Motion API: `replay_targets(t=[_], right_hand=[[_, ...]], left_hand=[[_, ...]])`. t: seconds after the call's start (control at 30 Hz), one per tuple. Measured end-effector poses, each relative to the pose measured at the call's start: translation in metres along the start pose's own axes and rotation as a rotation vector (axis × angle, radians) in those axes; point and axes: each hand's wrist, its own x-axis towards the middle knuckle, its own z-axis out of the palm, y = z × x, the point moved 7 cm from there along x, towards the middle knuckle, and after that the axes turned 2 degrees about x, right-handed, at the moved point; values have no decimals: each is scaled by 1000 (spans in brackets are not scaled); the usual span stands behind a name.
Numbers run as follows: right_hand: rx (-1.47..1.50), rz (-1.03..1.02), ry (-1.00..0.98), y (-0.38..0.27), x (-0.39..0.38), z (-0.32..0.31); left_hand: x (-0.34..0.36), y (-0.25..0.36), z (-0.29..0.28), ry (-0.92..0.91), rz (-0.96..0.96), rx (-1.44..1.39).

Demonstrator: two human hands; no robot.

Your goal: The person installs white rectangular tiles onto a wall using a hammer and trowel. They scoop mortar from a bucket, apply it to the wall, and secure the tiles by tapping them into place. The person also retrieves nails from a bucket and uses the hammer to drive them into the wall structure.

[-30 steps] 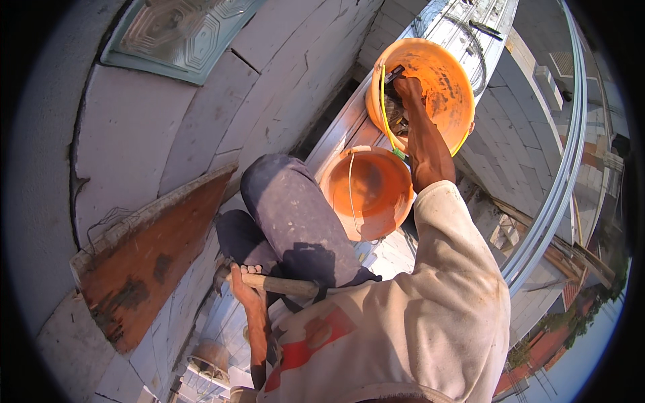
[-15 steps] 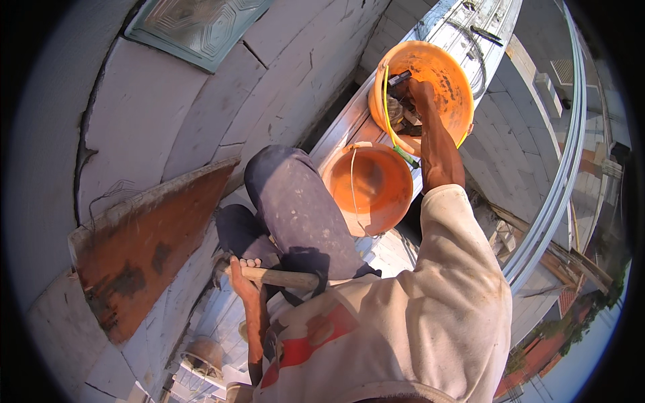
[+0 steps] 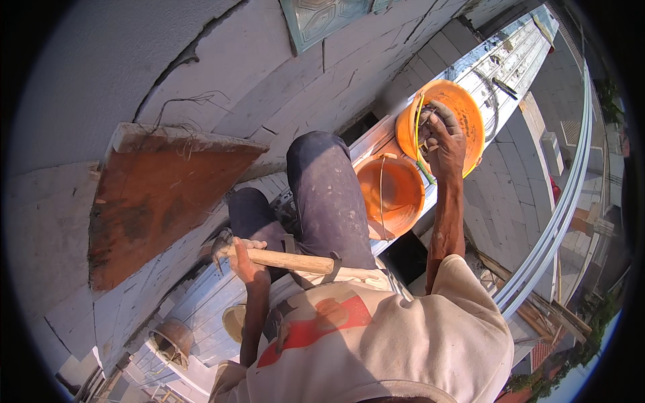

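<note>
My left hand [image 3: 247, 265] grips a claw hammer [image 3: 299, 261] close to its metal head, and the wooden handle lies across in front of my knees. My right hand [image 3: 449, 144] is over the large orange bucket [image 3: 468, 111], its fingers curled and pinched together. Whatever they hold is too small to make out. Dark tools or scraps lie partly hidden in that bucket, which has a yellow handle with a green grip. Nearer to me, a smaller orange bucket [image 3: 395, 191] with a wire handle stands beside my right knee.
Both buckets rest on a long metal plank [image 3: 514, 60]. A reddish-brown board [image 3: 168, 201] with loose wire above it leans at the left by the block wall [image 3: 269, 74]. Metal bars [image 3: 571, 195] curve along the right. A dirty bucket [image 3: 173, 341] sits low at the left.
My right hand has come up out of the large bucket, fingers now closed together. The view has shifted. My left hand still holds the hammer, now more plainly visible.
</note>
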Motion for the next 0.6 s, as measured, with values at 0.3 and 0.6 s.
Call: replay_targets(t=[0.3, 0.6], right_hand=[[-704, -125, -1391, 96, -263, 278], [-662, -401, -1197, 104, -299, 306]], left_hand=[[-27, 102, 20, -340, 307, 385], [-63, 165, -21, -572, 254, 891]])
